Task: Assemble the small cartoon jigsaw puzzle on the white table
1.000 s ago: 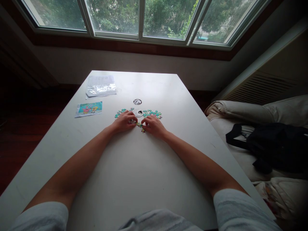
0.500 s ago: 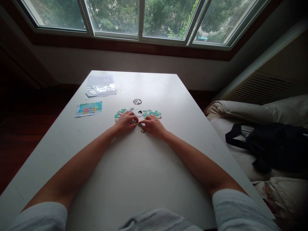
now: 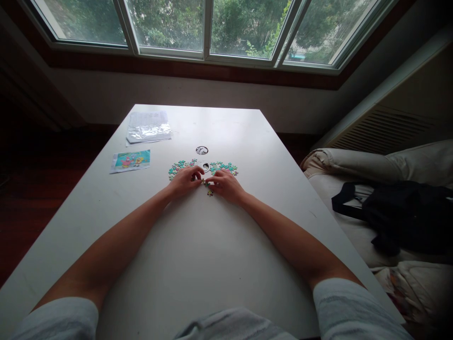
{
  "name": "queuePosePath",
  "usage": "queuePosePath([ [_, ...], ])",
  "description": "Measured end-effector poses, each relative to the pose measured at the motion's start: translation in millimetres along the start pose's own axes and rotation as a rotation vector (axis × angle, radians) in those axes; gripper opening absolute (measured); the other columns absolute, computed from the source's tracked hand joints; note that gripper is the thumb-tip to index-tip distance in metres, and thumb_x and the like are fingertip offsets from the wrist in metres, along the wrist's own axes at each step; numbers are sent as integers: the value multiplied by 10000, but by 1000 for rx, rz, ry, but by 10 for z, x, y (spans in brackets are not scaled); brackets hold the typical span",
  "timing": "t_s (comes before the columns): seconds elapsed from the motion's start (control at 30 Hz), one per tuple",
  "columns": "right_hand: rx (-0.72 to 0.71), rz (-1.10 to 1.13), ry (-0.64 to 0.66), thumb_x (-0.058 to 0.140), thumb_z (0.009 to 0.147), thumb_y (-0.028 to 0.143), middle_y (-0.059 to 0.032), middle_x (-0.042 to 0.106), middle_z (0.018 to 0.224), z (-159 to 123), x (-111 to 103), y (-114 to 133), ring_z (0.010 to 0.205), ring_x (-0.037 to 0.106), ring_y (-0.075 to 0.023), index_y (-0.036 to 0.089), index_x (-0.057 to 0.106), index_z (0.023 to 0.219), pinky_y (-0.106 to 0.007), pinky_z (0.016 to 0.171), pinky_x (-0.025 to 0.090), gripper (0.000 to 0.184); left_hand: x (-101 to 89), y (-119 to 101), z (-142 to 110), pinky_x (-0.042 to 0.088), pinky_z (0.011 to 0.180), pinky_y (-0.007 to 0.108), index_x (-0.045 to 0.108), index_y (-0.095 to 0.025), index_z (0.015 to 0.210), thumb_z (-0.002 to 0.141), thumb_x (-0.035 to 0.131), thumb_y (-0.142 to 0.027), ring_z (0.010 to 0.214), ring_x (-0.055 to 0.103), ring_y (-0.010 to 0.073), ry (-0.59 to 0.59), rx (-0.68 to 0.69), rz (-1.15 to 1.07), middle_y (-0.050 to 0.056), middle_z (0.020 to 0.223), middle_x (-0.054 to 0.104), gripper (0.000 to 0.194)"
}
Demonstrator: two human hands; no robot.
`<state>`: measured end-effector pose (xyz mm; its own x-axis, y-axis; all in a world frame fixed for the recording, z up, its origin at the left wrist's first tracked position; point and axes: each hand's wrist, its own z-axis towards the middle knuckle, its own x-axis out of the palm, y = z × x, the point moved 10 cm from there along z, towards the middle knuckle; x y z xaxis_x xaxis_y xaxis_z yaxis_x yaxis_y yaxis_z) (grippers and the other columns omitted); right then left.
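Small jigsaw puzzle pieces [image 3: 205, 182] lie between my two hands on the white table. My left hand [image 3: 186, 180] curls over them from the left, thumb and forefinger pinched at a piece's edge. From the right, my right hand [image 3: 225, 184] has its fingertips pressed on the same little cluster. A lone puzzle piece [image 3: 210, 193] lies just below, towards me. Teal pieces [image 3: 176, 167] spread behind my left hand, and more teal pieces [image 3: 224, 166] behind my right. A round metal tin or lid [image 3: 205, 166] sits between these groups, partly covered by my left fingers.
Left on the white table [image 3: 219, 264] is a cartoon picture card [image 3: 130, 161], with a clear plastic sleeve of papers [image 3: 148, 126] beyond it. A round dark-rimmed disc [image 3: 202, 150] lies behind the pieces. A dark bag [image 3: 406, 217] rests on the pale sofa at right.
My right fingertips have shifted slightly left, closer to my left hand, at the small cluster of pieces. My left hand has barely moved, its fingers flexing a little.
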<state>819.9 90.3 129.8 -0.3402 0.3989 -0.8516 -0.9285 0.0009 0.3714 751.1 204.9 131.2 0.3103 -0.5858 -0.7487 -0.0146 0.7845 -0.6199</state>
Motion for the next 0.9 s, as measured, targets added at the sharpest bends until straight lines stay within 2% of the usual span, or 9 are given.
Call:
queuePosePath([
  [0.13, 19, 58, -80, 687, 931, 289, -40, 658, 854, -10, -70, -56, 870, 549, -205, 263, 775, 989, -347, 867, 400, 108, -38, -4, 0, 476, 751, 275, 618, -247, 1082, 849, 619, -231, 728, 607, 135, -28, -21, -72, -20, 877, 717, 233],
  [0.33, 130, 201, -204, 689, 918, 303, -35, 684, 860, -14, -241, -79, 857, 591, -204, 244, 714, 941, -349, 843, 443, 68, -75, -101, -9, 471, 774, 281, 582, -249, 1044, 858, 651, -254, 760, 639, 143, -85, -4, -81, -26, 854, 709, 199],
  [0.47, 162, 324, -226, 674, 901, 267, -27, 693, 900, -5, -259, -36, 849, 620, -185, 230, 650, 949, -320, 802, 465, 66, -55, -141, -13, 460, 710, 267, 568, -238, 987, 860, 672, -297, 741, 631, 146, -100, -5, -94, -20, 831, 681, 175],
  [0.6, 164, 369, -214, 652, 891, 224, -5, 662, 853, 0, -218, -39, 797, 599, -162, 226, 630, 955, -284, 741, 456, 68, -63, -173, -15, 445, 683, 260, 569, -223, 923, 857, 686, -320, 729, 617, 143, -120, -2, -84, -15, 826, 668, 166],
  [0.7, 135, 357, -202, 603, 913, 185, -9, 646, 865, 3, -224, -47, 814, 588, -164, 235, 661, 1051, -294, 787, 456, 158, -68, -171, -16, 437, 679, 265, 587, -215, 882, 878, 657, -318, 725, 601, 145, -122, 4, -50, -10, 818, 664, 124],
  [0.8, 143, 310, -225, 542, 940, 167, -36, 628, 921, -8, -280, -91, 876, 585, -182, 252, 692, 1121, -317, 839, 456, 250, -41, -170, -15, 443, 714, 284, 628, -219, 900, 883, 634, -285, 739, 592, 155, -96, 31, 21, -4, 841, 678, 68],
  [0.9, 176, 293, -249, 531, 942, 182, -50, 624, 948, -18, -320, -140, 867, 586, -185, 250, 720, 1068, -316, 818, 459, 237, 20, -226, -25, 451, 818, 327, 679, -242, 978, 874, 656, -291, 828, 606, 185, -47, 104, 129, 6, 904, 696, 118],
])
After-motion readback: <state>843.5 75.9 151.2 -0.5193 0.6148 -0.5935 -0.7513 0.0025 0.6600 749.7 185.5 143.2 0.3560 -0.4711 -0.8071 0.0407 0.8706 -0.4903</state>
